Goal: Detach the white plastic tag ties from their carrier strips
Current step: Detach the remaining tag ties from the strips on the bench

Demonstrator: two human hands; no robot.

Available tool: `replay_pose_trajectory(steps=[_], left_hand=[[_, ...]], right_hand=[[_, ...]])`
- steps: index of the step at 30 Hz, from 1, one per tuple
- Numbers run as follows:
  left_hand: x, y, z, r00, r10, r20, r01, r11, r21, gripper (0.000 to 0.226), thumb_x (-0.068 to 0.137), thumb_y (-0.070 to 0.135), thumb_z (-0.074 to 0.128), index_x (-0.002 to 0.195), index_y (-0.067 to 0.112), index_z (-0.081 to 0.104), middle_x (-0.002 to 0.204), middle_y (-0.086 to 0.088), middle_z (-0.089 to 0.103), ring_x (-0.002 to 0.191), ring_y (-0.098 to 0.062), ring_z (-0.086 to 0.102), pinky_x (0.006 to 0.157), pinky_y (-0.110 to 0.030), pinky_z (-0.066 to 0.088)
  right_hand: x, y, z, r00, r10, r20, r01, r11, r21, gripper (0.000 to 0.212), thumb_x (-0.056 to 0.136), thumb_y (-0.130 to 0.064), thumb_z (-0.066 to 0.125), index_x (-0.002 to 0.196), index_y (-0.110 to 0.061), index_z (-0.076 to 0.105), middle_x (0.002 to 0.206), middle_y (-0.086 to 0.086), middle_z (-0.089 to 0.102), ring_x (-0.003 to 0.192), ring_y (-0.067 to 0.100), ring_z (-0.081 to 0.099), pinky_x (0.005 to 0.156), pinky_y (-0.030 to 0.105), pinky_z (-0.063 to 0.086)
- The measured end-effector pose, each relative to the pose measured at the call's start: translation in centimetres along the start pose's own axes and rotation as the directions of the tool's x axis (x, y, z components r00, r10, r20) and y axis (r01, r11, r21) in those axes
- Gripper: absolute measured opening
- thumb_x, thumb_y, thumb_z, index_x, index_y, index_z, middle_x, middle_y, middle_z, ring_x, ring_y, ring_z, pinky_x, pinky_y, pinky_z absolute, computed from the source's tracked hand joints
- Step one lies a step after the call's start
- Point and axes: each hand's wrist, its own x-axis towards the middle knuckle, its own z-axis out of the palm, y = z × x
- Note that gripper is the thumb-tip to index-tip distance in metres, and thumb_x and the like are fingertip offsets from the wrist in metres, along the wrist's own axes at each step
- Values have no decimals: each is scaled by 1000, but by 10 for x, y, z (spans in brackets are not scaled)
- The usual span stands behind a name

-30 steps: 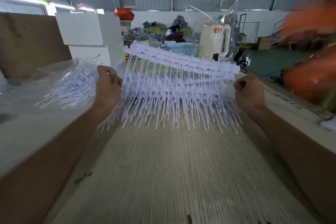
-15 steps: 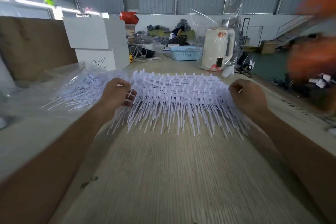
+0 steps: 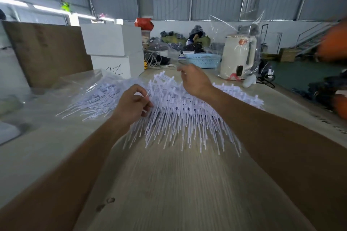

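Note:
A thick bundle of white plastic tag ties on carrier strips (image 3: pixel 180 110) lies on the wooden table (image 3: pixel 178 184), its thin ends fanning toward me. My left hand (image 3: pixel 131 104) pinches the bundle's left end with curled fingers. My right hand (image 3: pixel 195 80) reaches across above the bundle's far left part, fingers curled, pinching a strip end near the top edge. A heap of loose detached ties (image 3: pixel 93 97) lies to the left on a clear plastic bag.
Two stacked white boxes (image 3: pixel 114 50) and a brown board (image 3: pixel 48 52) stand at the back left. A blue basket (image 3: pixel 202 60) and a cream kettle (image 3: pixel 238 56) in clear wrap stand behind the bundle. Blurred orange shapes (image 3: pixel 334 45) are at the right edge.
The bundle was lowered from the air onto the table. My right hand let go of the right end and crossed over to the far left part; my left hand stayed at the left end.

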Motion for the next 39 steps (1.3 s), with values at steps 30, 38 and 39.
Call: replay_pose_trajectory(steps=[30,38,39], left_hand=[[5,-2,-5,989,139,-48,-113,925,362,22,102,20,54,122,21,62,120,-8,63,103,-22,61,78,-22,44],[-2,-8,8,928,257,270,-372,607,702,25,102,33,50,121,27,65,122,-4,68,113,-27,60,97,-46,48],[-3,-9,10,923,243,297,-384,596,706,24,101,34,51,119,29,67,120,-3,69,112,-27,61,97,-46,49]], right_hand=[[41,-13,-15,946,282,-158,-204,900,386,17,95,-4,61,98,-10,76,100,9,74,89,20,67,85,34,58],[42,-43,-70,882,209,-423,-41,927,372,13,97,-4,57,102,-10,69,99,0,69,90,13,65,81,26,56],[41,-53,-77,884,147,-445,17,939,343,11,97,-4,59,102,-9,67,101,0,69,90,10,63,80,22,54]])
